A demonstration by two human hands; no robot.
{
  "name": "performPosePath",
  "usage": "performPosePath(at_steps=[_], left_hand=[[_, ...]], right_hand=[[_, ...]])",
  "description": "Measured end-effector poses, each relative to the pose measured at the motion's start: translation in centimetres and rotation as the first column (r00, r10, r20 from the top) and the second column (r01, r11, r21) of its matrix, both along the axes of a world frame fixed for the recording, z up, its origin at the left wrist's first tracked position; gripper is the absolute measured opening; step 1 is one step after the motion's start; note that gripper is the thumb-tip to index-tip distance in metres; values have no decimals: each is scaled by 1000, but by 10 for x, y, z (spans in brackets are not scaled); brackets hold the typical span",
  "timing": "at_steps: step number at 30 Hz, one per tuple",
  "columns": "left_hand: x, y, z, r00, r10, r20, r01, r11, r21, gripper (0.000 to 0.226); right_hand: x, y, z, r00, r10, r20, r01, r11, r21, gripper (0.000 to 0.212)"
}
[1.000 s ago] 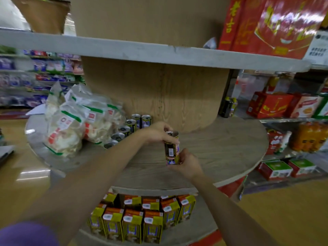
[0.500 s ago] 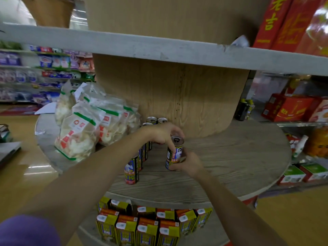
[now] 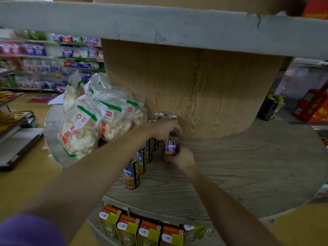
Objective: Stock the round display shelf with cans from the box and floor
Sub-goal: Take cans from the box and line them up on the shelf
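A can (image 3: 171,145) is gripped upright on the round display shelf (image 3: 248,166) by both hands.
The rim is held by the left hand (image 3: 164,129), the base by the right hand (image 3: 182,157); a white-clad figure is shown on the label, its writing unreadable.

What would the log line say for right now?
left hand: grips can top | right hand: holds can base | can: upright, at shelf

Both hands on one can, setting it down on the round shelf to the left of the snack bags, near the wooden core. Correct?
Not quite: the head view shows the can, gripped by left hand and right hand, to the right of the snack bags, not left. The rest holds: round shelf, near the wooden core.
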State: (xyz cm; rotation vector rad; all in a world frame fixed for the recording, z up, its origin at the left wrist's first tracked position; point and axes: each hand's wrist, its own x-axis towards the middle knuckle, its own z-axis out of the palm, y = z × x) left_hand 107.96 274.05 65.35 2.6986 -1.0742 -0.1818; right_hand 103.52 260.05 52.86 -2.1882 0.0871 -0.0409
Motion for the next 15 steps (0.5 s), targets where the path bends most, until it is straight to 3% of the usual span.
performPosePath(at_steps=[7, 15], left_hand=[[32, 2, -5, 992, 32, 122, -34, 999, 16, 59], [61, 11, -1, 983, 171, 67, -167, 984, -64, 43]], right_hand=[[38, 1, -1, 1000, 16, 7, -16, 1000, 2, 65], [71, 5, -8, 1000, 1, -21, 0, 998, 69, 57]])
